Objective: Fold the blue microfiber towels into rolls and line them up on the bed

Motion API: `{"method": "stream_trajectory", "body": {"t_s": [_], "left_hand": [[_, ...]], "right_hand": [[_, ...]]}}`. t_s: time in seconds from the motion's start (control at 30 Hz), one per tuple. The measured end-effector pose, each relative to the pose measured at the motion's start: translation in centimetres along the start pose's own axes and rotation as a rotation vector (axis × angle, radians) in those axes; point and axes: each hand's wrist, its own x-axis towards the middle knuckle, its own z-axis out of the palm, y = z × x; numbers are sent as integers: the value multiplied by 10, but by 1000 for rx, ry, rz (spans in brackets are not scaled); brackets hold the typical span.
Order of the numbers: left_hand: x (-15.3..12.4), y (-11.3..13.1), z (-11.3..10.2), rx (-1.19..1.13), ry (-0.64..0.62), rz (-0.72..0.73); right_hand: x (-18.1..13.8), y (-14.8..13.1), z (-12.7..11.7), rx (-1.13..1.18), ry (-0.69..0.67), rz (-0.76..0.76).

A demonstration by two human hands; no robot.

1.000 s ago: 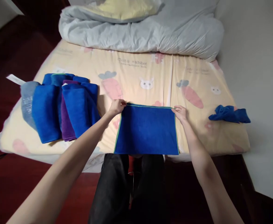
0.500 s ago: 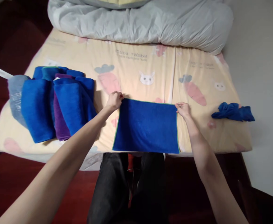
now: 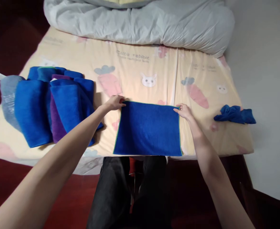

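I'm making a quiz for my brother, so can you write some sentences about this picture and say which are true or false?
1. The left hand is at a far corner of the flat rectangular blue cloth with green edging. True.
2. The right hand touches the pile of soft blue, purple and grey cloths. False: it is at the other far corner of the flat rectangle.
3. The small crumpled blue cloth lies left of both hands. False: it lies to their right.
4. The pale yellow patterned bedsheet shows carrots. True.
5. The puffy grey quilt lies beyond both hands. True.
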Motion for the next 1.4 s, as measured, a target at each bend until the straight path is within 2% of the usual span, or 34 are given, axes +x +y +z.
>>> {"method": "stream_trajectory", "body": {"t_s": [0.1, 0.2, 0.3, 0.4, 0.47, 0.53, 0.57, 0.63, 0.7, 0.73, 0.83, 0.9, 0.97, 1.07, 1.17, 1.27, 1.4], "left_hand": [[2, -3, -5, -29, -43, -25], [2, -6, -7, -104, 14, -81], [3, -6, -7, -154, 124, -172], [-1, 8, -3, -166, 308, -226], [-10, 25, 4, -136, 451, -177], [-21, 45, 17, -94, 509, -43], [-27, 53, 26, -82, 491, 40], [-36, 63, 44, -76, 402, 175], [-40, 63, 58, -78, 341, 202], [-40, 62, 62, -80, 337, 177], [-38, 64, 67, -85, 374, 85], [-42, 78, 68, -86, 391, 78], [-57, 103, 76, -83, 374, 137], [-92, 141, 101, -79, 303, 276], [-124, 163, 125, -84, 271, 311], [-142, 162, 132, -81, 281, 296], [-156, 143, 123, -72, 254, 302]], "right_hand": [[5, 0, -8, -188, -60, -46], [11, 0, -12, -249, -49, -51], [16, -4, -9, -219, 55, 9], [13, -21, 2, -205, 201, 2], [0, -37, 15, -223, 331, -103], [-18, -51, 32, -239, 385, -265], [-27, -55, 41, -246, 350, -353], [-40, -56, 56, -269, 191, -503], [-42, -47, 64, -297, 53, -561], [-39, -41, 65, -308, 29, -542], [-28, -32, 64, -323, 97, -375], [-32, -40, 67, -329, 161, -308], [-55, -57, 76, -328, 165, -355], [-110, -75, 96, -316, 39, -541], [-155, -70, 109, -289, -40, -563], [-170, -55, 108, -261, 5, -503], [-167, -38, 97, -262, 47, -500]]}}
